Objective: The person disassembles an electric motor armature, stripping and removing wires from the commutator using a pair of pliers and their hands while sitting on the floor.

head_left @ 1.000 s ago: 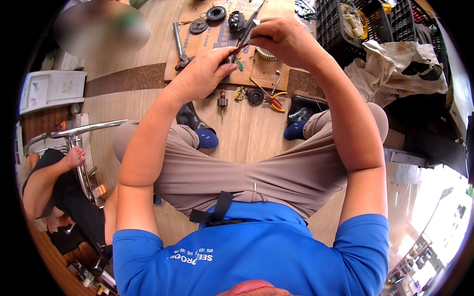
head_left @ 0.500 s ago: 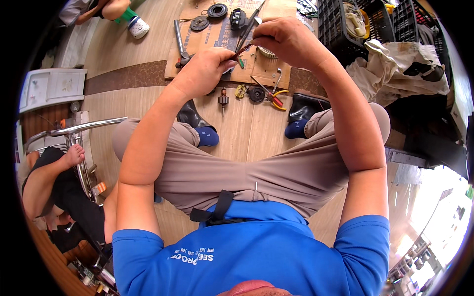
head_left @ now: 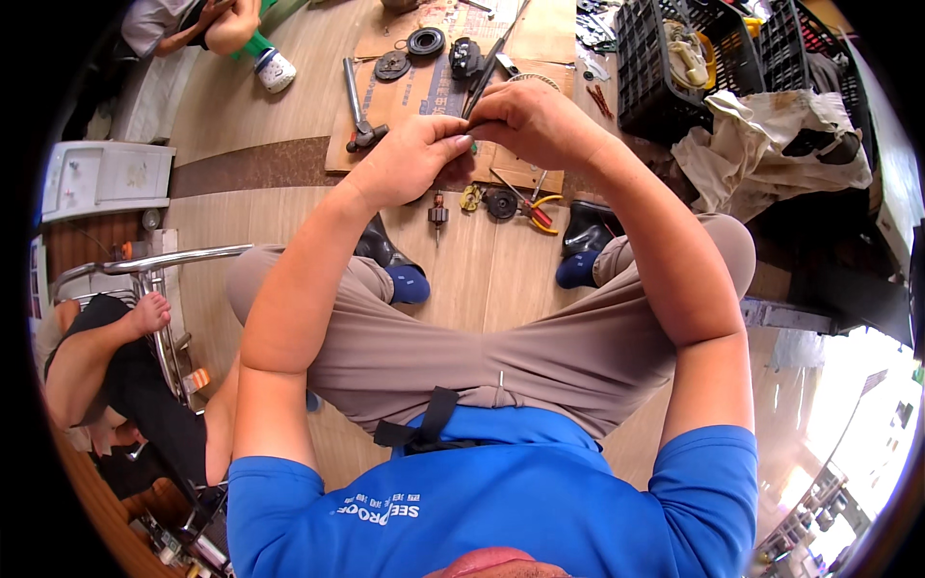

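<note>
My left hand (head_left: 409,159) and my right hand (head_left: 530,120) meet over a cardboard sheet (head_left: 337,154), both closed with fingertips pinched together. Between them is a thin reddish-brown strand, mostly covered by my fingers now; the earlier head frame shows it more plainly. A hammer (head_left: 360,106) lies left of my hands. Beyond them are a grey disc (head_left: 392,65), a black ring (head_left: 425,41) and a dark motor part (head_left: 466,58). Nearer me, on the floor, lie a motor armature (head_left: 437,214), a round black part (head_left: 501,204) and red-and-yellow pliers (head_left: 541,214).
Black plastic crates (head_left: 665,106) with gloves stand at the right, a pale cloth (head_left: 771,144) draped beside them. Reddish-brown rods (head_left: 600,101) lie on the floor nearby. A metal-framed chair (head_left: 164,260) with a seated person is at the left; another person's shoe (head_left: 276,72) shows at the far left.
My right hand has come down and left, closing the gap to my left hand. The strand, stretched between them before, is now mostly hidden. The whole view has shifted slightly.
</note>
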Action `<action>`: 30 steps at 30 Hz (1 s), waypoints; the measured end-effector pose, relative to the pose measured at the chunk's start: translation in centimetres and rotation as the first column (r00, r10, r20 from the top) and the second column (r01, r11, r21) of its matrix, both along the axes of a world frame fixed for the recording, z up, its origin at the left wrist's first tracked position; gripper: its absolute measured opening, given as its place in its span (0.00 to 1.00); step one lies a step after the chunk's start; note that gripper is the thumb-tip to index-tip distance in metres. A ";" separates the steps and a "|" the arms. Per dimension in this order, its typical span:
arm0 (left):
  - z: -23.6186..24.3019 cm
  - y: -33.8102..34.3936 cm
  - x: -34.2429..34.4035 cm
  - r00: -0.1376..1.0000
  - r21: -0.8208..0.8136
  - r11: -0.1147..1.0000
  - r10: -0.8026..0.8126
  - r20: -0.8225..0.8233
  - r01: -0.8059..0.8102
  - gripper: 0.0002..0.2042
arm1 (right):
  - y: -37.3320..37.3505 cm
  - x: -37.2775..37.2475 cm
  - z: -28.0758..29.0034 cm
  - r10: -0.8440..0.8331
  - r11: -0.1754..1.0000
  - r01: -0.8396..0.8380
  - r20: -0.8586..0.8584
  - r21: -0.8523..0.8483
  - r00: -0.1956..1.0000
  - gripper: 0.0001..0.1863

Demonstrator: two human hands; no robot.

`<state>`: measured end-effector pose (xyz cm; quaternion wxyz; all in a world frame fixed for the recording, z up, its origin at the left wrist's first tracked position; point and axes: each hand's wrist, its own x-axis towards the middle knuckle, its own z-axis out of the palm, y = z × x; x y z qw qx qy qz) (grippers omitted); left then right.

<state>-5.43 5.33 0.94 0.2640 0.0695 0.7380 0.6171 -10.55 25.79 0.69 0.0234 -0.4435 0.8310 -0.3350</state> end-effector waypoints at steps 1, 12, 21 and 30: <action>0.2 0.0 -0.1 0.998 -0.033 0.999 0.010 0.058 -0.008 0.11 | 0.0 0.0 0.1 -0.006 1.000 0.007 0.038 -0.028 0.999 0.07; 0.5 0.0 -0.6 0.991 -0.048 0.996 0.076 0.111 -0.071 0.11 | 1.0 -0.6 0.4 -0.103 0.991 0.103 0.001 -0.082 0.995 0.07; 0.8 1.2 0.1 0.808 -0.485 0.848 -0.125 -0.576 -0.214 0.10 | 0.8 -0.1 0.7 -0.143 0.988 0.145 0.025 -0.058 0.989 0.08; -0.6 -0.4 -1.7 0.782 -0.248 0.847 0.269 -0.563 -0.471 0.11 | -2.0 2.6 0.9 -0.247 0.851 0.361 0.316 -0.380 0.916 0.07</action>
